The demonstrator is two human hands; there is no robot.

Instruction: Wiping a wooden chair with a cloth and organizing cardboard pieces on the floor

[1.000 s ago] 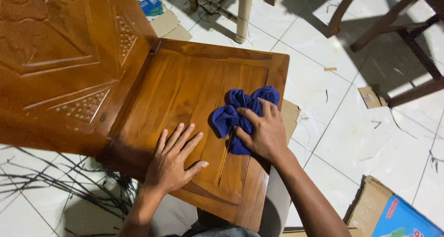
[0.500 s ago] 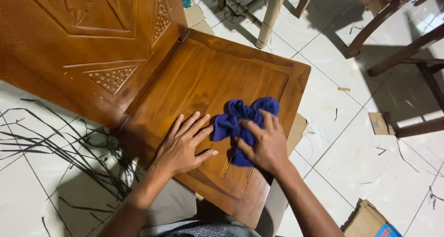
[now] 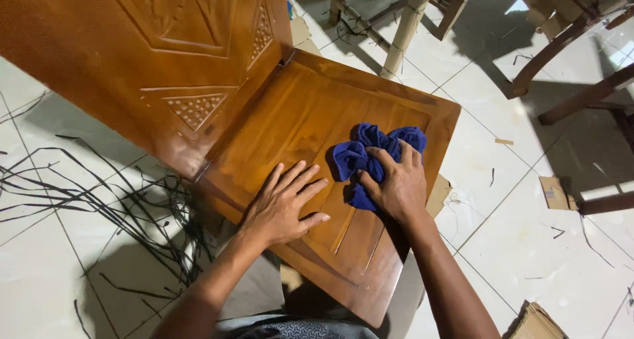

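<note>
Floor: pale glossy tiles (image 3: 528,200) strewn with dark strips (image 3: 99,200) and cardboard scraps (image 3: 556,193); bare wooden furniture legs (image 3: 404,28) stand behind. A varnished wooden chair seat (image 3: 290,121) lies tilted, its carved backrest (image 3: 152,55) to the left. Since a second ago the blue cloth (image 3: 373,155) has shifted slightly toward the seat's far edge. Right hand (image 3: 396,184) grips the bunched cloth, pressing it on the seat. Left hand (image 3: 285,207) lies flat, fingers spread, just beside.
</note>
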